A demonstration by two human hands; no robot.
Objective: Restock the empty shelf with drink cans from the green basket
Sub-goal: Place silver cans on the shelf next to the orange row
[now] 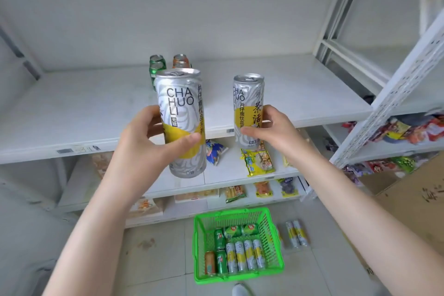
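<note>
My left hand (153, 138) grips a tall silver-and-yellow can (179, 103) upright in front of the white shelf (72, 113). My right hand (271, 127) grips a second silver-and-yellow can (247, 98) of the same kind, held upright over the shelf's front edge. Green cans (156, 65) and an orange can (180, 60) stand at the back of that shelf. On the floor below sits the green basket (274, 243), holding several more cans, green, orange and silver-yellow.
Two silver-yellow cans (296, 233) lie on the floor right of the basket. Snack packets (258, 162) fill the lower shelves. A second white rack (394, 94) with snacks stands at the right, and a cardboard box (420, 199) beside it.
</note>
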